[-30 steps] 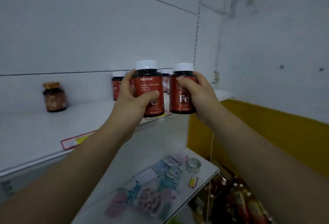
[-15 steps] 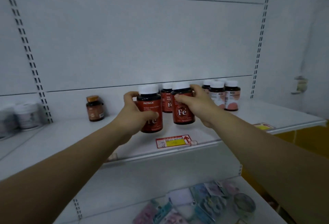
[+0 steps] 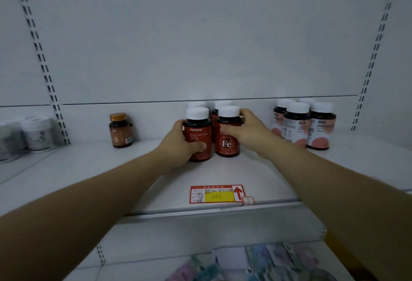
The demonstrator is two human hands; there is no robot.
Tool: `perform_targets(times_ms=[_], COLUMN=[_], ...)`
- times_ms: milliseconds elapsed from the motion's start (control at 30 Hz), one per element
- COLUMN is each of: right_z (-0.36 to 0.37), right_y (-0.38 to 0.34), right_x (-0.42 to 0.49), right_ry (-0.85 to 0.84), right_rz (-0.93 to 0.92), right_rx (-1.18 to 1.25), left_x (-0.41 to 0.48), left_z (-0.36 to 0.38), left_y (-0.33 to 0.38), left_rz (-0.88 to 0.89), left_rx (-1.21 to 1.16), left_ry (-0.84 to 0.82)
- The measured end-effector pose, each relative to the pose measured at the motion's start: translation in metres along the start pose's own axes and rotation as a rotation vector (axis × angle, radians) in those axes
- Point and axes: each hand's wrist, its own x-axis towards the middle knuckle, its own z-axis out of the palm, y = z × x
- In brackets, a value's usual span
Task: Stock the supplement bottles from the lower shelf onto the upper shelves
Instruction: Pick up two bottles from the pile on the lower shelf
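Two red supplement bottles with white caps stand side by side on the white upper shelf. My left hand grips the left red bottle, thumb across its label. My right hand grips the right red bottle, marked "Fe", fingers curled round its upper part. Both bottles' bases sit on or just at the shelf surface. Two more red bottles of the same kind stand right behind them against the back panel.
A small amber bottle stands to the left; white tubs stand further left. Several pink-labelled bottles stand to the right. A red and yellow price tag lies at the shelf's front edge. Packets lie on the shelf below.
Both hands have carried the two red bottles forward and down onto the shelf, in front of the two red bottles at the back. The camera has turned to face the shelf.
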Motion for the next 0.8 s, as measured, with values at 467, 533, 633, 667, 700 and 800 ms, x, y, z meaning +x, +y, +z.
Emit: perform_targets(times_ms=[467,533,633,667,700,800], right_z=[-0.02,-0.018,0.006,0.02,0.037,0.102], right_y=[-0.025,-0.046,-0.077,-0.087,-0.097,-0.128], right_x=[0.03,0.033,0.031,0.029,0.025,0.01], right_ry=[-0.044,-0.053,-0.173,-0.221,-0.265,-0.368], right_rz=[-0.144,-0.245,-0.36,-0.388,-0.415,-0.5], right_rx=[-0.301,-0.434,-0.592,-0.636,-0.668,-0.702], left_x=[-0.002,-0.017,-0.049,-0.061,-0.074,-0.116], left_z=[-0.015,-0.031,-0.061,-0.073,-0.085,-0.129], left_y=[0.022,0.027,0.034,0.035,0.036,0.034], left_rz=[-0.223,-0.211,-0.203,-0.199,-0.195,-0.205], left_rx=[0.324,0.445,0.582,0.635,0.691,0.808], left_ry=[-0.018,-0.014,-0.003,0.007,0.018,0.068])
